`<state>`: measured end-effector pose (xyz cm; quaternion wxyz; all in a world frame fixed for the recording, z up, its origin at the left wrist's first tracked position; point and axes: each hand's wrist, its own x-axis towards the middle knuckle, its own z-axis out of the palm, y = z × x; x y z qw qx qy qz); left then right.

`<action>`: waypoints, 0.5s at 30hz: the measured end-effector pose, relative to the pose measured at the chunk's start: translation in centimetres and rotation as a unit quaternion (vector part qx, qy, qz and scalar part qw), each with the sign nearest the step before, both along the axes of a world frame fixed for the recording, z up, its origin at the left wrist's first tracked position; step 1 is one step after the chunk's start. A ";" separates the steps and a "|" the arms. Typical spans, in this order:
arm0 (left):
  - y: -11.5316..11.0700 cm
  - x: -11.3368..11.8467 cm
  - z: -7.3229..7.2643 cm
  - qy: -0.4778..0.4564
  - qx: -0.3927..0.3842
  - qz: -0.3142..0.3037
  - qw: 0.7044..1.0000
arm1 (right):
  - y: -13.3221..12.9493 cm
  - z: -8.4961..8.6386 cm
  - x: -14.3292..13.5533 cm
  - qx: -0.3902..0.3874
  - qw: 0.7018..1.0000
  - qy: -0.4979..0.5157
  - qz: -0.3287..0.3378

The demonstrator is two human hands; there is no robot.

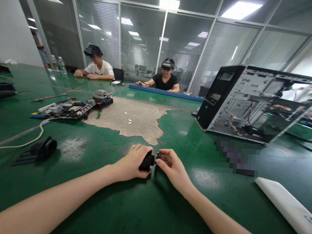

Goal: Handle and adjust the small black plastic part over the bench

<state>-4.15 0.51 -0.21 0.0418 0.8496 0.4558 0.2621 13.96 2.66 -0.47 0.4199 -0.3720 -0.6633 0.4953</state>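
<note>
My left hand [135, 161] is wrapped round a small black device [147, 161] with a short round barrel, much like a camera with its lens, pointing right. It is just above or on the green table [104, 207]; I cannot tell which. Close to the barrel's end, my right hand [172, 166] pinches a small black round piece [158, 156] that resembles a lens cap. A narrow gap shows between this piece and the barrel. My fingers hide part of both things.
An opened computer case [220, 100] stands at the right, with a white slab-like object [287, 208] nearer me. A circuit board [66, 108], a fan-like cooler [102, 97] and a black bracketed part [42, 149] lie left. Two people sit across the table.
</note>
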 end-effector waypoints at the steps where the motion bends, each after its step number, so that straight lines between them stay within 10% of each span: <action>1: 0.0 0.0 0.0 0.000 -0.002 0.000 1.000 | 0.2 0.0 0.3 -0.009 1.000 -0.002 -0.015; 15: -0.2 0.0 0.0 0.002 0.021 0.009 1.000 | 0.0 0.6 -2.0 -0.084 0.995 0.002 0.060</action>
